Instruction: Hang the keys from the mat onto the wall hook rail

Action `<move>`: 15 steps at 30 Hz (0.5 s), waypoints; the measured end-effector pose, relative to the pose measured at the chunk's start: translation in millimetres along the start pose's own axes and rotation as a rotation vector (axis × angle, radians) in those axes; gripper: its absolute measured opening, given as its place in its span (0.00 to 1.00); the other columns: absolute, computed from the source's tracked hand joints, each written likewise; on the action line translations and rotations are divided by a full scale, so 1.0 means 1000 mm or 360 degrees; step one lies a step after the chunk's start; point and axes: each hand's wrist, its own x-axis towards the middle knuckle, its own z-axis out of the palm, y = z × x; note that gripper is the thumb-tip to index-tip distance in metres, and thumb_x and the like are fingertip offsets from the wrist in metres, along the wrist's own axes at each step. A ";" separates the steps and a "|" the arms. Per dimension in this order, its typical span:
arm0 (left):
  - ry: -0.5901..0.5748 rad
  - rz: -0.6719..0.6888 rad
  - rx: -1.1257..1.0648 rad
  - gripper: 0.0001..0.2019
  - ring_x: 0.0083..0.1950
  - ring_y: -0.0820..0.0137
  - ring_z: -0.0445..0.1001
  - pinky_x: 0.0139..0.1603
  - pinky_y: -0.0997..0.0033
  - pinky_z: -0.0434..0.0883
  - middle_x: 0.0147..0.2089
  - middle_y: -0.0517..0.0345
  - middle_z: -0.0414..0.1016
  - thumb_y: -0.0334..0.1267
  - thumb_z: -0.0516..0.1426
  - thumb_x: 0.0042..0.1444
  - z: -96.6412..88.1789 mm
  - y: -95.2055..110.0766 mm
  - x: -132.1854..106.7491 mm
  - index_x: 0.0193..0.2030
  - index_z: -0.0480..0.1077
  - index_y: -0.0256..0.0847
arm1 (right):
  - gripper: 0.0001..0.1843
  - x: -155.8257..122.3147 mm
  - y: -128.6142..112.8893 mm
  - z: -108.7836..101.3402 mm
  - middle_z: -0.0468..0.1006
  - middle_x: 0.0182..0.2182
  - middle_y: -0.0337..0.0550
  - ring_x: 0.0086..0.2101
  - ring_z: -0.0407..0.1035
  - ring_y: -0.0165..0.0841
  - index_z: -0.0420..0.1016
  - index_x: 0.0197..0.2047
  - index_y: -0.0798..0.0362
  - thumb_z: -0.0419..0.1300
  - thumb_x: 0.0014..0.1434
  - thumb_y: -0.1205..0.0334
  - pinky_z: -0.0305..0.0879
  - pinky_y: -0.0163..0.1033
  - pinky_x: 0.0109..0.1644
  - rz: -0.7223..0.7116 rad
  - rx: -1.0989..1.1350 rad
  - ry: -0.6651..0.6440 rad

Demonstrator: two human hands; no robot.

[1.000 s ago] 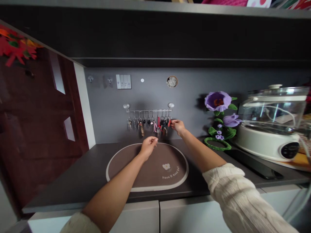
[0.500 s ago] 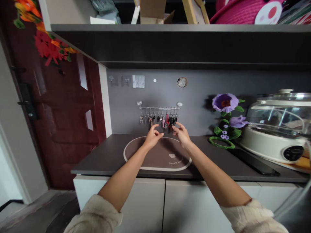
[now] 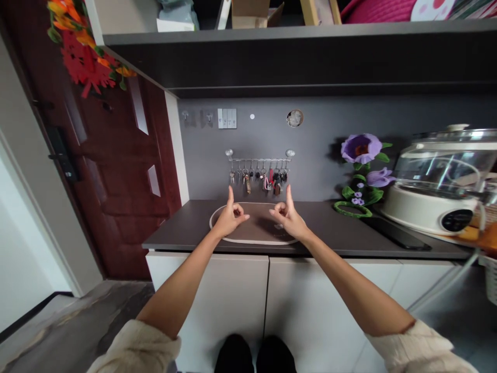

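Note:
My left hand (image 3: 230, 216) is raised over the left part of a brown oval mat (image 3: 254, 235), index finger pointing up, thumb stretched inward and the other fingers curled. Mirroring it, my right hand (image 3: 289, 217) hovers above the mat's right part with the index finger up and the thumb out. Neither hand holds anything. Behind them, on the grey back panel, a metal hook rail (image 3: 258, 160) carries several bunches of keys (image 3: 247, 181) with key rings and fobs. The fingertips appear just below the keys, apart from them.
A purple crocheted flower (image 3: 361, 149), a black phone-like slab (image 3: 399, 235) and a white steamer-like appliance (image 3: 411, 207) stand to the right on the dark counter (image 3: 178, 228). Overhead runs a shelf (image 3: 272, 62) with boxes. A dark red door (image 3: 116, 207) is at the left.
Both hands have drawn back from the keys and moved apart, index fingers now pointing up. The view has tilted down, bringing dark shoes into sight.

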 end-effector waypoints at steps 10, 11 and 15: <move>0.0688 -0.0447 -0.0027 0.44 0.46 0.67 0.63 0.46 0.68 0.59 0.46 0.50 0.64 0.43 0.63 0.31 -0.025 -0.042 0.069 0.58 0.49 0.41 | 0.40 0.050 0.032 -0.048 0.67 0.34 0.41 0.34 0.63 0.29 0.51 0.57 0.51 0.61 0.42 0.54 0.61 0.38 0.41 0.0230 -0.0225 0.0552; 0.0742 -0.0493 -0.0016 0.44 0.50 0.64 0.61 0.48 0.66 0.58 0.50 0.48 0.61 0.43 0.64 0.29 -0.028 -0.050 0.081 0.56 0.52 0.40 | 0.41 0.061 0.041 -0.057 0.67 0.37 0.44 0.36 0.63 0.31 0.53 0.55 0.53 0.63 0.38 0.53 0.60 0.39 0.42 0.0318 -0.0259 0.0708; 0.0901 -0.0636 -0.0041 0.41 0.57 0.59 0.54 0.54 0.63 0.53 0.55 0.43 0.56 0.42 0.66 0.23 -0.034 -0.079 0.126 0.49 0.57 0.39 | 0.49 0.107 0.077 -0.083 0.63 0.46 0.51 0.44 0.59 0.37 0.53 0.54 0.57 0.66 0.29 0.50 0.57 0.41 0.47 0.0500 -0.0342 0.1050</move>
